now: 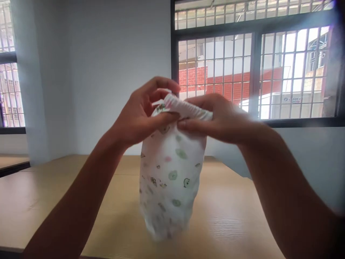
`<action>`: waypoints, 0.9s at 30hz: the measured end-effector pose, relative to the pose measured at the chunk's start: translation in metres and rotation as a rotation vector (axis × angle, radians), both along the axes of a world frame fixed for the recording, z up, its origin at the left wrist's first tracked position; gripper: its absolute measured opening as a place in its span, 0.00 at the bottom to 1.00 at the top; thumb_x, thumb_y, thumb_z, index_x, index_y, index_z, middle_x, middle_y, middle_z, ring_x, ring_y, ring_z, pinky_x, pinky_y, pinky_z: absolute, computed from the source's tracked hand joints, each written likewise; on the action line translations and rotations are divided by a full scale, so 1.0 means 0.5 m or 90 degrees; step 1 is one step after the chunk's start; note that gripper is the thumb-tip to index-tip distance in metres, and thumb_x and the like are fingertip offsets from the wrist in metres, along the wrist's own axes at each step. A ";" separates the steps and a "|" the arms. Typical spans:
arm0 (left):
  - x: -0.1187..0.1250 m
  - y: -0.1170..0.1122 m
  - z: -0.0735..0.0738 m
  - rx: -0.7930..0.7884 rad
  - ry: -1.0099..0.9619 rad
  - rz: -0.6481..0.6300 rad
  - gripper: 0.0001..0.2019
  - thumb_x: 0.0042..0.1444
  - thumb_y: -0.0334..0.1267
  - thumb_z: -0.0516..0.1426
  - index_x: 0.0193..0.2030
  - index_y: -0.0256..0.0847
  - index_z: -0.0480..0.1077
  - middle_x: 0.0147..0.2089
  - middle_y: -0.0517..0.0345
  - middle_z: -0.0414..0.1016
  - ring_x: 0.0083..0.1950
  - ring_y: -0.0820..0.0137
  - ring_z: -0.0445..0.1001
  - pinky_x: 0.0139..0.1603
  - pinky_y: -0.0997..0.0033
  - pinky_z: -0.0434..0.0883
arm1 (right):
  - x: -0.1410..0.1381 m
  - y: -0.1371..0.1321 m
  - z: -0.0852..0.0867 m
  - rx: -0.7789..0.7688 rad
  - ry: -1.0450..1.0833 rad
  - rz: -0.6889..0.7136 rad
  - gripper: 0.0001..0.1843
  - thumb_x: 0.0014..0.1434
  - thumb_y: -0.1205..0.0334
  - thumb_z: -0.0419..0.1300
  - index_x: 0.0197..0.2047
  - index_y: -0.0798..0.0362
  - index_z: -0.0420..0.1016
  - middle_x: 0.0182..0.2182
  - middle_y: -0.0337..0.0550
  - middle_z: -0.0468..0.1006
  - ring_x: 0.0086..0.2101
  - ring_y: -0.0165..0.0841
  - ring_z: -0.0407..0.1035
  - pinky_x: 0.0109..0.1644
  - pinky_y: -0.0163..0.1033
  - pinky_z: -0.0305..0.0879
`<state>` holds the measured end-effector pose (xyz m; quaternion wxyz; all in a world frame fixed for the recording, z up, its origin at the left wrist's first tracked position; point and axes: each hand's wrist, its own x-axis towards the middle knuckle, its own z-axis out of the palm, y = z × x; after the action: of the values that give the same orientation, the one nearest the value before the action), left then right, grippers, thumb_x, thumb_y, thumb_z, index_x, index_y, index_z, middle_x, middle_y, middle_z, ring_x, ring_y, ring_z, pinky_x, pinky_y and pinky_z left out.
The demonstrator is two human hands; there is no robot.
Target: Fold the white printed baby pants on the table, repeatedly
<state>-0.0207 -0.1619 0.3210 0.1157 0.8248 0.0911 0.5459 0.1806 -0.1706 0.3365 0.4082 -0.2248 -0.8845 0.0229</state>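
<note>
A white diaper [169,172] printed with small green and pink animal figures hangs in the air above the wooden table [229,216]. My left hand [142,113] pinches its elastic top edge from the left, thumb below and fingers curled over. My right hand [215,118] grips the same ribbed waistband from the right. The lower part of the diaper is blurred by motion.
Behind the table, a barred window [256,72] fills the right wall, with a red brick building outside. A second barred window [9,90] is at the far left. A white shape [229,158] lies on the table behind my right arm.
</note>
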 end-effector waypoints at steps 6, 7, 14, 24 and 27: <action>-0.006 0.091 0.064 -0.062 0.031 -0.063 0.21 0.52 0.32 0.64 0.53 0.41 0.66 0.40 0.62 0.72 0.32 0.77 0.75 0.30 0.82 0.70 | 0.006 0.064 0.072 -0.089 -0.028 -0.039 0.13 0.54 0.59 0.69 0.37 0.59 0.76 0.25 0.37 0.74 0.24 0.24 0.68 0.23 0.26 0.61; -0.008 0.127 0.053 -0.095 0.039 -0.072 0.23 0.50 0.33 0.66 0.52 0.42 0.66 0.40 0.61 0.72 0.31 0.77 0.74 0.29 0.82 0.70 | 0.008 0.098 0.063 -0.128 -0.029 -0.028 0.13 0.53 0.58 0.69 0.37 0.58 0.76 0.25 0.38 0.74 0.23 0.25 0.67 0.22 0.27 0.62; 0.002 0.405 -0.179 -0.385 0.122 0.021 0.21 0.51 0.40 0.64 0.50 0.39 0.64 0.40 0.58 0.68 0.32 0.75 0.71 0.31 0.76 0.69 | 0.014 0.383 -0.154 -0.384 -0.094 -0.128 0.10 0.55 0.59 0.65 0.38 0.55 0.77 0.25 0.36 0.74 0.25 0.26 0.68 0.26 0.28 0.64; 0.048 0.549 -0.396 -0.446 0.196 0.185 0.16 0.44 0.31 0.61 0.42 0.36 0.66 0.32 0.62 0.68 0.33 0.72 0.68 0.32 0.76 0.64 | -0.007 0.535 -0.393 -0.332 -0.126 -0.265 0.08 0.63 0.61 0.62 0.36 0.58 0.72 0.31 0.35 0.73 0.29 0.29 0.68 0.31 0.33 0.66; 0.037 0.544 -0.372 -0.442 0.232 0.180 0.20 0.46 0.37 0.62 0.48 0.38 0.66 0.33 0.61 0.71 0.34 0.70 0.70 0.33 0.75 0.64 | 0.002 0.522 -0.386 -0.288 -0.127 -0.230 0.02 0.56 0.70 0.62 0.35 0.57 0.73 0.29 0.35 0.72 0.29 0.28 0.66 0.31 0.31 0.59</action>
<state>-0.0022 0.1100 0.1350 0.2930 0.7994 0.4010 0.3380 0.1818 0.0905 0.1433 0.2563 -0.4649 -0.8383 0.1245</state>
